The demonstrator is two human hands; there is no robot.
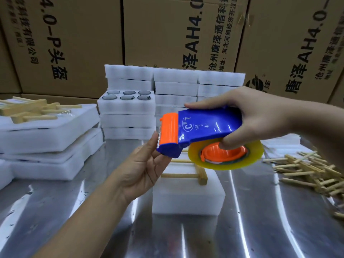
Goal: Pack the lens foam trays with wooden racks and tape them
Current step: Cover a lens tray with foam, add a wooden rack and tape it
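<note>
Holding the tape dispenser (204, 127) in the air above the steel table (260, 229), the person's right hand (260, 116) grips it firmly, thumb along the blue body and fingers curled into the orange core of the tape roll (242, 162). The left hand (145, 164) lies palm-up at the other end, fingers loosely extended against the toothed cutter (158, 141) beside the orange roller (168, 129). From where I stand I cannot tell whether any tape end is caught between them.

Directly beneath sits 1 foam tray (188, 198) with 1 wooden rack (186, 175) lying on top, apparently untaped. More foam trays (128, 108) are stacked behind, and loose racks (312, 172) are heaped to the right.

The risks look plain enough. Bare fingertips are right on the serrated edge, so a hasty pull could nick them. The rack only rests on the foam, so dragging tape across without steadying it would likely slide it askew. If the free end has stuck back on the roll, picking at it may tear a sliver instead of a full strip.
</note>
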